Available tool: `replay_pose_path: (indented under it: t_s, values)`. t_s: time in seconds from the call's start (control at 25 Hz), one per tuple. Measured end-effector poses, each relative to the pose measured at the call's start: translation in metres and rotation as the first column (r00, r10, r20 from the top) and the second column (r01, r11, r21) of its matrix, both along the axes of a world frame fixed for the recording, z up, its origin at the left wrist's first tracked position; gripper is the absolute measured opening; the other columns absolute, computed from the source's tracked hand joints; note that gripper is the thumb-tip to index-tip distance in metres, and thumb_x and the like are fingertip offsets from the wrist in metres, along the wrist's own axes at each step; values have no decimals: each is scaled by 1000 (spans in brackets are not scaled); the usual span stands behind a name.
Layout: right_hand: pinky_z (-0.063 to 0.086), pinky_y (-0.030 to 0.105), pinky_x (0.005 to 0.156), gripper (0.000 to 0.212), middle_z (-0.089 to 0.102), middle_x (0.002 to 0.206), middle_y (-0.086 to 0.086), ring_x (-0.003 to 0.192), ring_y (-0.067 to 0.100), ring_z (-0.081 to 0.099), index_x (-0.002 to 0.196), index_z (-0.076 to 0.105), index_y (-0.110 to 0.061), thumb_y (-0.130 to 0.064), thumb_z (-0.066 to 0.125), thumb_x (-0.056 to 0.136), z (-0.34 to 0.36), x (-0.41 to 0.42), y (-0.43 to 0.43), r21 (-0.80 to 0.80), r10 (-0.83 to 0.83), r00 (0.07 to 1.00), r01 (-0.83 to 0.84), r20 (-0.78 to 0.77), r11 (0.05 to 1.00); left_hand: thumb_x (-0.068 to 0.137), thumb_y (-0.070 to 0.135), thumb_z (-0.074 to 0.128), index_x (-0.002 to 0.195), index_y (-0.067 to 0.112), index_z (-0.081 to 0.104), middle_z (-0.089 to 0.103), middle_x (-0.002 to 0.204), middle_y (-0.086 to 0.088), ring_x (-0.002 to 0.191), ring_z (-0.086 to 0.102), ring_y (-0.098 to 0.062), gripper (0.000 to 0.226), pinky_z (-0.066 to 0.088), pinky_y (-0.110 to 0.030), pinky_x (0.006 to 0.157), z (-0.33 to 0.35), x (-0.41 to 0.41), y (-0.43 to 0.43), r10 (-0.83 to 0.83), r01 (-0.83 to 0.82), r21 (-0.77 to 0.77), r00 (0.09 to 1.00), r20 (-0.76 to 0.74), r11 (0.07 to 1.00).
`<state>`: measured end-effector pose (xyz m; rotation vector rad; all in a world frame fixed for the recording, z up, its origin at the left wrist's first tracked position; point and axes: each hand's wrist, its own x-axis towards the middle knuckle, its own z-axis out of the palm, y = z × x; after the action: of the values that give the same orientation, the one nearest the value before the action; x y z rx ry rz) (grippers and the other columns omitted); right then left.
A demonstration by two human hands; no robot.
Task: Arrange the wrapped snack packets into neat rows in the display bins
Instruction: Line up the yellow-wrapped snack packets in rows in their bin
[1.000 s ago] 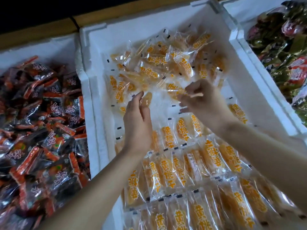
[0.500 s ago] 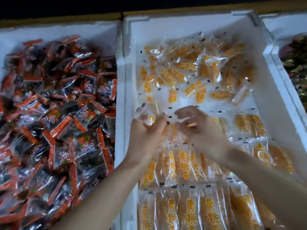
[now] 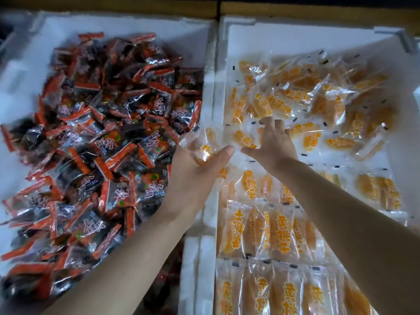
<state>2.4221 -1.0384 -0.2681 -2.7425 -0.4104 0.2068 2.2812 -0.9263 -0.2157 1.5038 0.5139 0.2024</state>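
- Two foam bins (image 3: pixel 205 258) stand side by side; nearest us, neat rows (image 3: pixel 272 235) of orange packets fill the right bin's front.
- Our left hand (image 3: pixel 195 172) grips one orange packet (image 3: pixel 205 146) between thumb and palm, above the shared wall; its fingers are hidden behind the wrapper.
- Our right hand (image 3: pixel 275 144), fingers spread, presses flat on the loose orange heap (image 3: pixel 318 94) beyond.
- Further left, the left bin holds red-black packets (image 3: pixel 102 133); their print is blurred.
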Motion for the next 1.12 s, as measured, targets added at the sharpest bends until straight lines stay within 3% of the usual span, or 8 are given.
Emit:
replay_pose_path:
  t_s: [0.08,0.2,0.36,0.52,0.72,0.88,1.0,1.12]
  values:
    - [37,37,98,61,34,133,15,116,36,44,132,35,-8,-18,69,82,-2,2,1,103,-30,999,25,44,994,87,3,64,71,-7,47,60,65,-13,53,49,27,26,35,7,55,3,-6,1,-24,24,-10,999,25,1000]
    - [39,27,85,45,38,127,17,105,33,50,123,42,-5,-3,63,83,-2,7,3,220,-70,996,56,58,974,87,7,64,106,-17,56,65,99,-27,58,47,31,32,34,8,59,-3,-7,2,-30,32,-58,999,27,998]
    - [31,9,62,21,50,115,14,90,19,46,104,53,-7,1,53,84,4,5,-7,321,-74,995,48,68,946,87,18,66,107,-12,58,49,81,-5,48,41,28,37,31,8,57,-9,-5,0,-35,34,-25,999,-26,999]
    - [41,13,68,19,59,103,6,89,19,57,91,53,-18,0,50,83,26,-7,-29,462,-134,988,82,81,883,88,25,66,101,-11,60,60,82,-33,58,48,17,38,33,6,58,-12,4,-14,-54,53,-14,996,-76,999]
    - [45,16,85,23,50,117,0,97,8,54,109,47,-24,-17,58,90,44,-59,-47,605,-12,1000,19,-16,796,86,40,67,106,25,51,66,103,-11,100,64,-18,30,48,-42,96,-19,25,-49,17,-36,-129,989,-145,991]
    - [36,14,99,52,40,137,-12,122,-3,43,132,47,-25,-38,60,83,48,-96,-72,624,231,946,-42,-226,780,78,41,74,128,10,52,63,115,-15,97,67,-24,63,54,-36,81,-17,25,-64,-50,13,-308,992,-112,951]
    - [46,11,80,26,54,124,-14,101,-8,57,112,60,-32,-22,62,88,55,-104,-96,772,91,917,270,-389,576,84,30,71,112,22,60,72,98,-1,93,69,-17,31,53,-46,90,-20,15,-71,-129,86,-281,982,-138,956]
    - [52,16,67,53,60,116,-7,90,4,63,126,48,-26,-8,67,79,52,-111,-119,770,34,876,403,-481,495,84,26,70,94,35,62,73,93,11,91,69,-10,16,54,-39,85,-20,5,-83,-214,191,-180,970,-117,965]
